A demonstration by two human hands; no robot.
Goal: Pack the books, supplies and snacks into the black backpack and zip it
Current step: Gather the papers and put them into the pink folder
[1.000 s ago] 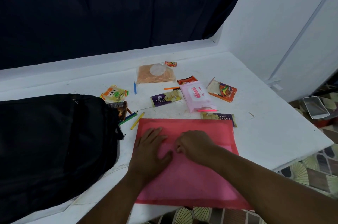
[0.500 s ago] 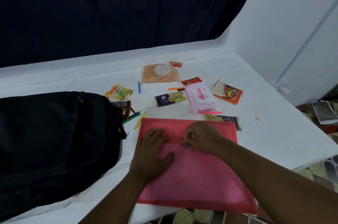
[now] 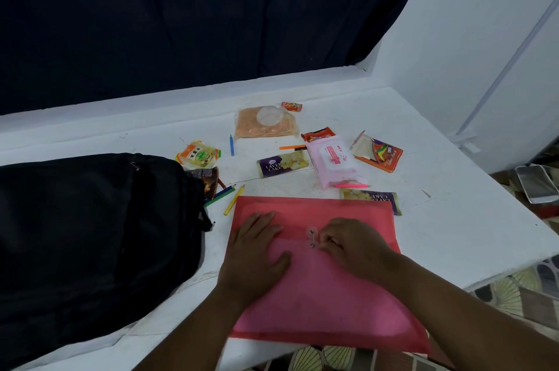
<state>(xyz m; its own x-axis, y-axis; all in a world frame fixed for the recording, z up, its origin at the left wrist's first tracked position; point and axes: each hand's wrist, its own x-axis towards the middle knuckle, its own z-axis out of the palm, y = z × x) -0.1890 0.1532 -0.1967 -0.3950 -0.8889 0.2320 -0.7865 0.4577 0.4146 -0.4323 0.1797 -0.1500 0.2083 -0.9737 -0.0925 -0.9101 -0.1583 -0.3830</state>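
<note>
Backpack (image 3: 90, 237) lying along the table's (image 3: 447, 219) left side; folder (image 3: 317, 286) to its right at the near edge, overhanging it; left hand (image 3: 257, 252) flat on the folder, right hand (image 3: 351, 246) beside it at the clasp (image 3: 311, 237); pencils (image 3: 223, 195) between backpack and folder; behind the folder, wipes pack (image 3: 332, 159) with snack packets (image 3: 282, 163) on either side; phone (image 3: 537, 184) off the right edge.
</note>
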